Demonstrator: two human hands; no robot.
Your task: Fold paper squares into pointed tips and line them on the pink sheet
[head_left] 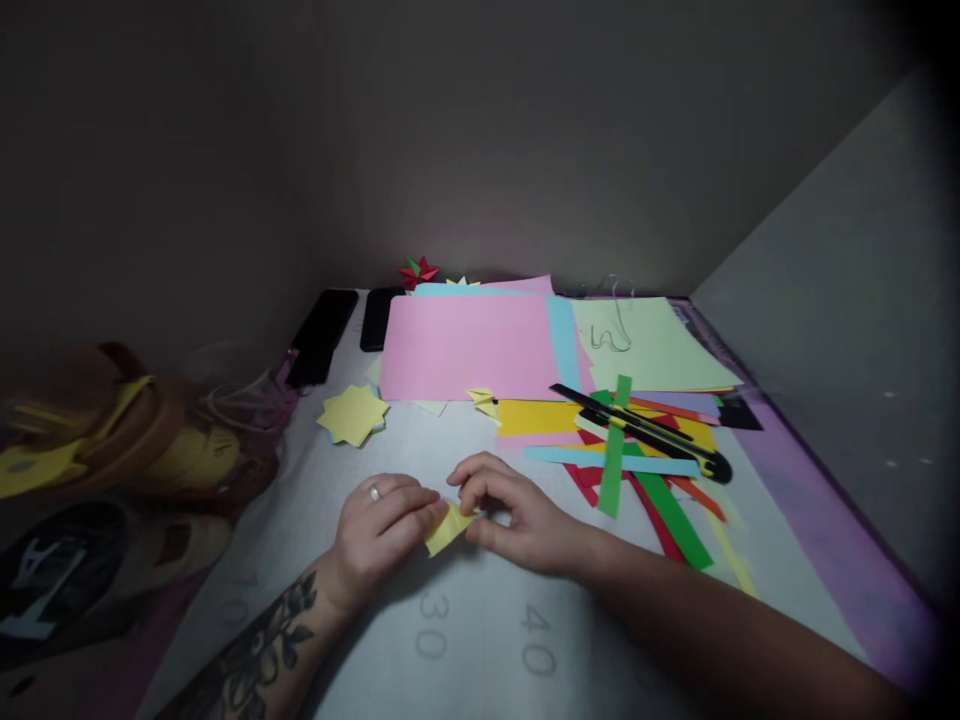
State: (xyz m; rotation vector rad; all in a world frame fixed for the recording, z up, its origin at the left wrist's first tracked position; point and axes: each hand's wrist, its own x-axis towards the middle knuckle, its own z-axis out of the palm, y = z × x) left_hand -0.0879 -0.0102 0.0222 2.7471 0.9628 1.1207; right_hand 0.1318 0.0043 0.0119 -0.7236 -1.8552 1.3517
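A small folded piece of yellow paper is between my two hands, low over the white table surface. My left hand, with a ring on one finger, has its fingers closed on the paper's left side. From the right, my right hand pinches the paper's other edge between thumb and fingers. Beyond the left hand lies a stack of star-shaped papers, yellow on top. A small folded yellow piece rests at the near edge of the pink sheet.
Right of the hands lie a black utility knife and loose strips, including a green strip. Pale green sheets, a red paper star and dark phones lie farther back. Bags crowd the left; walls stand behind and right.
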